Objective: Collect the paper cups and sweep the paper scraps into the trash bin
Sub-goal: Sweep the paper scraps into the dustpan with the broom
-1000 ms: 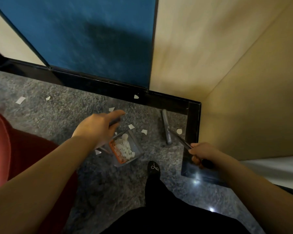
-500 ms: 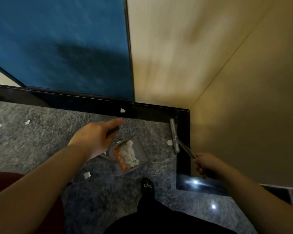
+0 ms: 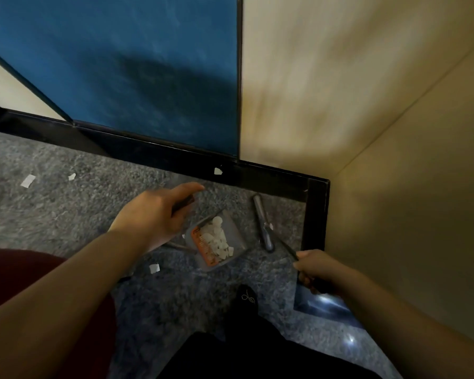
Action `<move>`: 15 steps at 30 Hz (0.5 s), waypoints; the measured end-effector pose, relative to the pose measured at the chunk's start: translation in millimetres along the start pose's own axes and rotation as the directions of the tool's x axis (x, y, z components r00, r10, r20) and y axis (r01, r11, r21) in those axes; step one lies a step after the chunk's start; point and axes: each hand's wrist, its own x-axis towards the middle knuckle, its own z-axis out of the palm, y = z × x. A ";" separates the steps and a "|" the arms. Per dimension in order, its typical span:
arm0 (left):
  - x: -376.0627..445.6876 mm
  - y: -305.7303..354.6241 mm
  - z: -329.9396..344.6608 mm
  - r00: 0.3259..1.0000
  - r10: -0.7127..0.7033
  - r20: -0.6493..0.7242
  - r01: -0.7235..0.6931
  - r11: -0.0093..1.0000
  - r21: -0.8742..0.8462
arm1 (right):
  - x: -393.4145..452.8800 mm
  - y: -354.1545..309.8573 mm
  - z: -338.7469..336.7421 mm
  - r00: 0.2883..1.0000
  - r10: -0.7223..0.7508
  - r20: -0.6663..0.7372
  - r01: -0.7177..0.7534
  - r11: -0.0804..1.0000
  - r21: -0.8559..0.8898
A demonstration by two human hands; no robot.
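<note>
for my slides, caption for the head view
Left hand holds a dustpan of paper scraps; right hand grips a broom.

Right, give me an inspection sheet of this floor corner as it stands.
Surface: grey carpet, black skirting along the walls.
Job's things: dustpan holding white scraps; broom head beside it near the corner.
Clutter: loose scraps on the carpet, one against the skirting.
Hands: left hand grips the dustpan handle; right hand grips the broom handle.
Cables: nothing seen.
Surroundings: blue panel, beige walls, red seat at left.
</note>
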 end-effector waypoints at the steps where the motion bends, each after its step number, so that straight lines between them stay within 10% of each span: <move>1: -3.7 -3.5 -1.6 1.000 -0.009 0.000 0.009 1.000 0.004 | 2.1 -4.1 6.3 1.000 -0.004 0.016 0.004 1.000 -0.005; 15: -62.1 -72.5 -33.7 0.993 -0.088 -0.074 0.091 0.995 0.033 | -7.3 -40.3 92.3 0.997 -0.078 -0.027 0.077 0.997 -0.027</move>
